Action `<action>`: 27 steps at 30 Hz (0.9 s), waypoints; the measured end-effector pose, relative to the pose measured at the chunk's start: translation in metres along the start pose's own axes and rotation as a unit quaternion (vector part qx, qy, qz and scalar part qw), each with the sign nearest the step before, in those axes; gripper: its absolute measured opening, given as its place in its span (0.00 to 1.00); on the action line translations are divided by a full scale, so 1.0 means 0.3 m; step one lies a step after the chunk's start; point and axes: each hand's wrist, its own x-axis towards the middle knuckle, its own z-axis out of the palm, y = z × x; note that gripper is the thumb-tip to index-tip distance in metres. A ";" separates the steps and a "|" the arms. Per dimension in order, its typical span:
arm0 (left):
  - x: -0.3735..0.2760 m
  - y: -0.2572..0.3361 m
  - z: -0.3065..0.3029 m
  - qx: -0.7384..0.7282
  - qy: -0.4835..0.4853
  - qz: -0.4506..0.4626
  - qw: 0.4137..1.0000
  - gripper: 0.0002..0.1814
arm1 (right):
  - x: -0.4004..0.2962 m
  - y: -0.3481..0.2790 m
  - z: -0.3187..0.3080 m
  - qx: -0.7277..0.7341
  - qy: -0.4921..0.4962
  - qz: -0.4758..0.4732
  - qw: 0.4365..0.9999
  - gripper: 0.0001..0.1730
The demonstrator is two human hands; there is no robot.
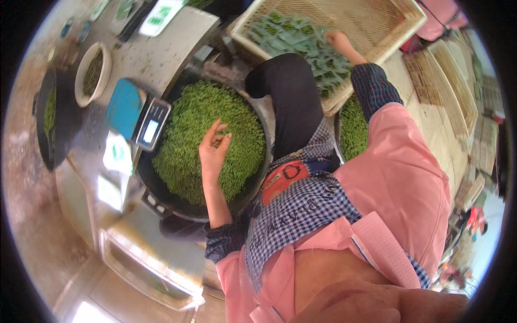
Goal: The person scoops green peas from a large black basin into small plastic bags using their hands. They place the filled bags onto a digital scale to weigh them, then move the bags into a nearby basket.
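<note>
My left hand [215, 145] hovers palm down over a large heap of small green buds or leaves [238, 169] in a round black basin. Its fingers are bent and apart from the thumb, with nothing visible between them. At the top right, my right hand [338, 41] is at the small translucent bags of green contents [291, 42] in a pale slatted plastic crate [373, 54]; its fingertips are blurred, and whether they grip a bag is unclear. Left of the basin, a digital scale [152, 125] with a blue plate [126, 109] stands on the table, its display lit.
Beyond the scale, a white oval bowl [106, 74] holds darker plant bits on the grey table [169, 52]. Stacks of printed bags [118, 153] lie by the table's edge. More green material [354, 129] shows beside my right arm. Other crates [452, 84] stand at right; people are in the distance.
</note>
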 end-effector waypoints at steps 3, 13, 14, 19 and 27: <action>-0.097 -0.096 -0.159 -0.002 0.147 -0.035 0.988 0.13 | -0.029 -0.033 -0.042 -0.032 -0.033 0.019 0.999 0.18; 0.012 -0.159 -0.844 0.436 0.427 0.091 0.787 0.18 | -0.088 -0.706 -0.265 0.156 0.153 -0.225 0.950 0.21; 0.059 -0.201 -0.850 0.446 0.417 0.066 0.789 0.16 | -0.123 -0.804 -0.282 0.165 0.142 -0.240 0.946 0.19; 0.073 -0.170 -0.827 0.478 0.361 -0.082 0.797 0.12 | -0.296 -1.043 -0.328 0.152 0.080 -0.357 0.918 0.13; 0.040 -0.095 -0.862 0.387 0.379 -0.014 0.841 0.12 | -0.489 -1.500 -0.313 0.350 -0.095 -0.423 0.831 0.12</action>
